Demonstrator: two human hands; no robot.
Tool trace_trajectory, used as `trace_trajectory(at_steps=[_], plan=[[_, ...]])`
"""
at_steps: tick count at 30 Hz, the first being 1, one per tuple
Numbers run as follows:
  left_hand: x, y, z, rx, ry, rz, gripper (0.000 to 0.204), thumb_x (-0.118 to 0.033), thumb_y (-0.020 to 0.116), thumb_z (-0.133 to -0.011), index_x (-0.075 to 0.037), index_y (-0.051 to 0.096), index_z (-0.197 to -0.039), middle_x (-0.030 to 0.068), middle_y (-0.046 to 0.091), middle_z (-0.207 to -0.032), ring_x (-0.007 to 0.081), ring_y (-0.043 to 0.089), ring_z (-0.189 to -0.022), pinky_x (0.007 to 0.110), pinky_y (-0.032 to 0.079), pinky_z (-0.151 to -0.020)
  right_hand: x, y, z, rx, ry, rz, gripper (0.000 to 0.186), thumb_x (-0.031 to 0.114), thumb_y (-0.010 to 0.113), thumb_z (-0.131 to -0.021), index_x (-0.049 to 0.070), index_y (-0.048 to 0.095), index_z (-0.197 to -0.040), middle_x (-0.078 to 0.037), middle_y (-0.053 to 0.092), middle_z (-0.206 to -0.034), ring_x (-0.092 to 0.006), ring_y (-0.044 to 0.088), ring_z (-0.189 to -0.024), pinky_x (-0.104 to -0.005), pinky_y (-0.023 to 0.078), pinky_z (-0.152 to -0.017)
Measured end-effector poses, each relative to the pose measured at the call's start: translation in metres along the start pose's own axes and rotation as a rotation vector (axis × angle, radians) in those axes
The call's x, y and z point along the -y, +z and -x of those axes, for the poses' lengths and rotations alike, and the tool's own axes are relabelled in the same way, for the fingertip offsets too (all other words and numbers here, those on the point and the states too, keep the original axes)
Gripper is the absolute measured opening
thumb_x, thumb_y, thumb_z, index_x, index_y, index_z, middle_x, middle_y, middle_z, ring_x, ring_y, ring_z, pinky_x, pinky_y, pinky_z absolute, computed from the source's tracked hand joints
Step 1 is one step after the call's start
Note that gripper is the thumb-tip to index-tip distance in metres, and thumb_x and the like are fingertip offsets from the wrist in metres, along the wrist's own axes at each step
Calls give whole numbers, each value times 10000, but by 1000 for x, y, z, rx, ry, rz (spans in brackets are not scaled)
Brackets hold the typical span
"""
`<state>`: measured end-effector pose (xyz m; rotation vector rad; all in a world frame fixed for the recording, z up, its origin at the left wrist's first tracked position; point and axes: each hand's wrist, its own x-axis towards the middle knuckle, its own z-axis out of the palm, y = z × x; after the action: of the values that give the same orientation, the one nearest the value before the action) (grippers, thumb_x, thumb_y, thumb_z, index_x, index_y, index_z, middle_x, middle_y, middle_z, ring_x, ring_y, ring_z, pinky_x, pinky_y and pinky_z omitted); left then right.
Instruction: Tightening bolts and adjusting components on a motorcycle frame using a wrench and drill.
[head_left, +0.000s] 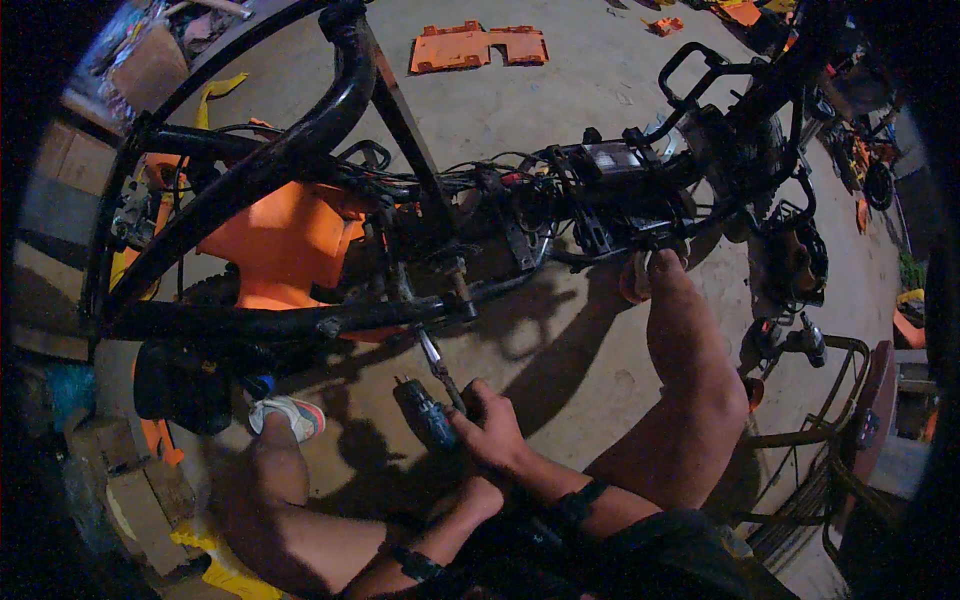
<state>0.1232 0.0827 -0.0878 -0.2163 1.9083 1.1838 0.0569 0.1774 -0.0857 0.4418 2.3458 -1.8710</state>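
- Bare concrete floor [560, 100], grey and dusty, carries everything.
- Stripped black tubular steel vehicle frame [300, 150], laid low with its wiring exposed, within arm's reach.
- Orange moulded plastic body panel [290, 240], glossy, sits inside the frame.
- Dark cordless power driver [428, 415], its slim metal bit angled up under the frame's lower tube.
- Right hand [492, 432] is wrapped closed around the driver.
- Left hand [478, 492] sits beneath, grip unclear.

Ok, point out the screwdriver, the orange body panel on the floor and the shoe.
screwdriver [436, 362], head view, on its shaft.
orange body panel [478, 46], head view, on its flat middle.
shoe [290, 414], head view, on its upper.
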Motion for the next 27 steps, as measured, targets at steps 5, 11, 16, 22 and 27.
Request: trace_trajectory(at_steps=[5,11,16,22,27], plan=[[-3,0,1,-20,-1,26,548,-77,519,-834,-13,337,-1347,147,430,-1327,254,402,-1239,359,325,-1027,-3,1,-1,3,68,-39,298,214,660,-747,-22,497,-828,-162,542,-692,-224,515,-615,-352,436,-606],[-4,-2,3,-50,-26,27,558,-45,531,-814,-11,350,-1340,150,447,-1317,256,417,-1232,357,331,-1023,-1,0,-1,-24,103,74,344,248,678,-727,-27,505,-837,-189,562,-702,-271,540,-619,-367,452,-611],[-17,-7,9,-99,-104,4,567,-17,540,-797,-8,360,-1334,153,461,-1308,257,429,-1225,355,335,-1019,-9,-6,-4,28,174,83,432,307,675,-723,-16,513,-960,-222,622,-867,-396,604,-828,-433,470,-756],[-44,-27,4,-158,-348,24,532,-11,571,-767,7,437,-1282,138,555,-1210,250,508,-1148,361,385,-966,-5,-10,-8,-39,201,22,430,286,693,-719,-16,488,-945,-216,634,-898,-362,627,-832,-429,486,-761],[-32,-28,-3,-220,-345,198,579,-28,612,-741,5,424,-1288,130,548,-1210,239,511,-1137,346,390,-956,-9,-7,-10,-90,250,-59,443,268,691,-723,-15,452,-965,-234,631,-927,-337,646,-832,-417,499,-734]])
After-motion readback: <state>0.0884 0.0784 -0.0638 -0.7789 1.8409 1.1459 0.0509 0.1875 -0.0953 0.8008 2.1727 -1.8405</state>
